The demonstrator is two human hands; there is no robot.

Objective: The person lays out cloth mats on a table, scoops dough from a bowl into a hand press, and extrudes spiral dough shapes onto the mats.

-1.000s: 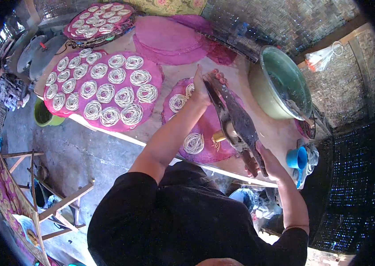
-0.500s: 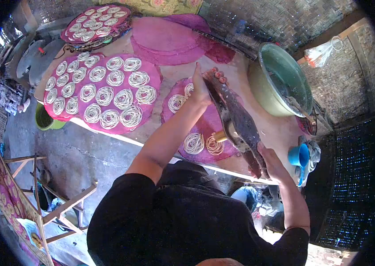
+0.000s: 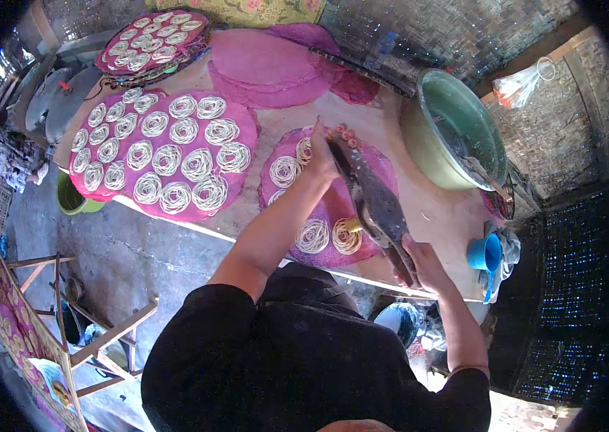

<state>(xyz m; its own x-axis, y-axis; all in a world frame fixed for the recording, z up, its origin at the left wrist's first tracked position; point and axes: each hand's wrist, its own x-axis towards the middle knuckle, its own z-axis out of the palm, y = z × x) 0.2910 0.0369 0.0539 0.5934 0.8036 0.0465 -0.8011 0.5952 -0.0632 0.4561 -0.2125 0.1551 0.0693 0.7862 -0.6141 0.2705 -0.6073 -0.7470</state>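
My left hand [image 3: 325, 153] is closed round the far end of a dark wooden hand press [image 3: 376, 198], its fingertips showing over the top edge. My right hand [image 3: 425, 266] grips the near end. The press is held tilted above a round pink cloth [image 3: 330, 201], and a brass-coloured cylinder [image 3: 353, 225] sticks out from its underside. Just below the cylinder lies a coil of pale strands [image 3: 346, 237], beside a whiter coil [image 3: 312, 236]. More coils on the cloth's far left are partly covered by my left arm.
Left on the table, a larger pink cloth [image 3: 195, 189] carries many coils. Stacked loaded trays [image 3: 150, 43] stand behind it. Plain pink cloths [image 3: 268, 61] lie at the back. A large green basin [image 3: 420, 129] and a blue dipper [image 3: 484, 252] are to the right.
Both hands have brought the press slightly left, and its two wooden halves look closer together. The cylinder now sits nearer the coil's upper right side.
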